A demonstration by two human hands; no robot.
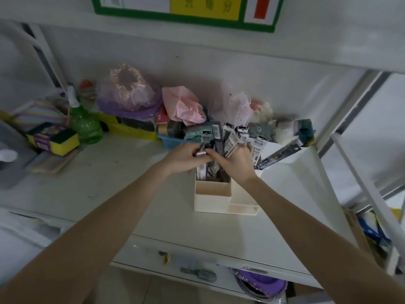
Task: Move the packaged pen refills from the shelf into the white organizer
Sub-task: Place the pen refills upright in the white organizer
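My left hand (184, 157): fingers pinching one refill pack (201, 166); it stands in the back slot
My right hand (235, 164): fingers curled round more packs (230, 140) (a fanned bunch)
White organizer (211, 195): on the shelf (109, 185); front slots bare

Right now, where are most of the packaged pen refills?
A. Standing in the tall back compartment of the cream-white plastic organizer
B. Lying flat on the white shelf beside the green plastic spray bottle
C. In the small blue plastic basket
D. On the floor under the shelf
A: the packaged pen refills stand upright and fanned out in the tall compartment of the cream-white plastic organizer, with the left hand and right hand gripping them at its top.
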